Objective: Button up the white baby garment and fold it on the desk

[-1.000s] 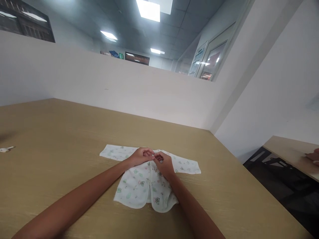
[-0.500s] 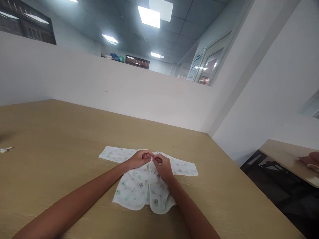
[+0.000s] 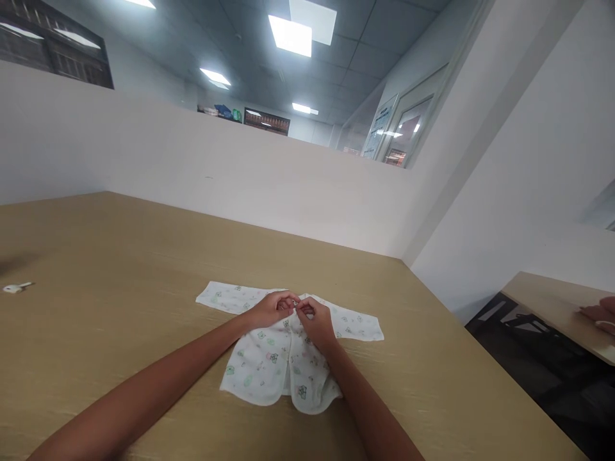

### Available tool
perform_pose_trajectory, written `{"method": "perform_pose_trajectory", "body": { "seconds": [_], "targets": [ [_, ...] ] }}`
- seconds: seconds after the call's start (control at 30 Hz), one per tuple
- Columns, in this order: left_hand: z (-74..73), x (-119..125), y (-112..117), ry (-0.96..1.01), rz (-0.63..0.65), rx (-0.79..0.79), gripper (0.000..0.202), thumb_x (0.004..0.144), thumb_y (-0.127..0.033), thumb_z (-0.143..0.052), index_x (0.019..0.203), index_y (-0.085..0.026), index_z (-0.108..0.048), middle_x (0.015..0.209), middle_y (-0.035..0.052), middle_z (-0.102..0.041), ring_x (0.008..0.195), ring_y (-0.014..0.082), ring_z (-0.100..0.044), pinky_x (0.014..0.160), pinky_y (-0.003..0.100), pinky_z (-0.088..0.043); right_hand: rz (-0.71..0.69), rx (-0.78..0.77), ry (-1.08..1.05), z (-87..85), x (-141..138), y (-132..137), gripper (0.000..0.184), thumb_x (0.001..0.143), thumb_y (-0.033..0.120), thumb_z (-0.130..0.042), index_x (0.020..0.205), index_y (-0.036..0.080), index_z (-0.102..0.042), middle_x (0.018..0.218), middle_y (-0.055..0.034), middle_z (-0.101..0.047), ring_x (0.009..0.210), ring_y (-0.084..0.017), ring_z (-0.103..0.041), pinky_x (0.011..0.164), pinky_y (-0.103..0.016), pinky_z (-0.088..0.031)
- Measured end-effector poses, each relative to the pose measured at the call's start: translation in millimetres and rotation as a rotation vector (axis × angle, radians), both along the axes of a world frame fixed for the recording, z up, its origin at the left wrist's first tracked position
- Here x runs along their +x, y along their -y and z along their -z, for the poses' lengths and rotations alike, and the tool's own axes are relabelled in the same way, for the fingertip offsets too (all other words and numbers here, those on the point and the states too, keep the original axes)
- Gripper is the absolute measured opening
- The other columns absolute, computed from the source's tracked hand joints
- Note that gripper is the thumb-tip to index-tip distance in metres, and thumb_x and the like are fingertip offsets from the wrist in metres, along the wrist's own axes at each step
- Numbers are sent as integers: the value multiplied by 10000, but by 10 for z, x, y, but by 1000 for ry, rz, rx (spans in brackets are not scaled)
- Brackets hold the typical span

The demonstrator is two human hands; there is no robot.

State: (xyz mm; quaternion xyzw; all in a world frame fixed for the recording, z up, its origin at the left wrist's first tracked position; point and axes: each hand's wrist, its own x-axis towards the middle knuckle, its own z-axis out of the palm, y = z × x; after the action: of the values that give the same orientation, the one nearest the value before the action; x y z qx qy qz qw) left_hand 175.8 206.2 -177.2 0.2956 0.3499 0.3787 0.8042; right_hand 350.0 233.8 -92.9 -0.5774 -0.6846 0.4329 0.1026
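Observation:
A small white baby shirt [image 3: 259,358] with a print of little animals and green shapes lies spread on the table, sleeves stretched to both sides. Its front edges meet at the top and part toward the rounded hem. At the neck, my left hand [image 3: 275,307] is closed in a pinch on the shirt's front edge. Right beside it, my right hand [image 3: 314,318] pinches the other front edge, fingertips almost touching the left ones. Whatever fastener lies between the fingertips is too small and covered to make out.
The wooden table [image 3: 144,256] reaches back to a low white partition [image 3: 264,173]. A small white object with a thin stem [image 3: 18,287] lies at the far left. Beyond the table's right edge stands another table [image 3: 552,298], with part of a person's hand [image 3: 600,314] over it.
Both hands stay at the shirt's neck, with only slight finger movement. The whole view has shifted a little, bringing more of the small white object in at the left.

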Motion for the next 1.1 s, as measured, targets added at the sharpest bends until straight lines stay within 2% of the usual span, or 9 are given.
{"method": "perform_pose_trajectory", "body": {
  "seconds": [0.27, 0.43, 0.57, 0.67, 0.93, 1.1],
  "targets": [
    [-7, 13, 16, -51, -9, 18, 590, 737, -717, -724, 1061, -224, -696, 900, -5, -673, 815, 4, -570, 733, 70, -429, -26, 25, 39, 16, 8, 5, 147, 784, 174, -569, 823, 156, -710, 857, -33, -715, 768, -160, -678, 759, -263, -540],
    [-26, 2, 16, -82, -23, 21, 491, 772, -640, -709, 1025, -219, -714, 914, -8, -688, 806, -9, -569, 736, 63, -424, -39, 76, 73, -16, 19, 16, 162, 745, 150, -575, 819, 162, -719, 876, -37, -713, 808, -163, -662, 788, -265, -512],
    [-51, -8, 17, -94, -32, 26, 463, 787, -618, -688, 1001, -208, -717, 935, 2, -705, 806, -6, -581, 739, 68, -429, -52, 99, 102, -21, 19, 15, 91, 796, 217, -630, 803, 161, -701, 866, -45, -698, 808, -166, -638, 785, -274, -488],
    [-49, -4, 20, -95, -48, 26, 481, 781, -636, -690, 1006, -212, -714, 930, 1, -707, 806, -6, -584, 736, 69, -432, -65, 107, 115, -5, 22, 8, 114, 828, 265, -652, 801, 161, -690, 861, -44, -685, 800, -162, -618, 780, -277, -472],
    [-5, 37, 17, -77, -95, 4, 529, 742, -660, -734, 982, -189, -717, 890, 14, -703, 805, 6, -592, 722, 79, -436, -102, 97, 132, 25, 60, -1, 94, 826, 243, -637, 807, 161, -678, 883, -45, -673, 825, -164, -607, 791, -285, -459],
    [-7, 46, 14, -90, -118, -15, 533, 725, -647, -757, 973, -178, -717, 902, 25, -709, 801, 9, -597, 708, 81, -433, -132, 123, 154, 84, 83, 6, 77, 841, 222, -610, 818, 160, -648, 924, -57, -663, 931, -196, -581, 905, -332, -427]
  ]
}}
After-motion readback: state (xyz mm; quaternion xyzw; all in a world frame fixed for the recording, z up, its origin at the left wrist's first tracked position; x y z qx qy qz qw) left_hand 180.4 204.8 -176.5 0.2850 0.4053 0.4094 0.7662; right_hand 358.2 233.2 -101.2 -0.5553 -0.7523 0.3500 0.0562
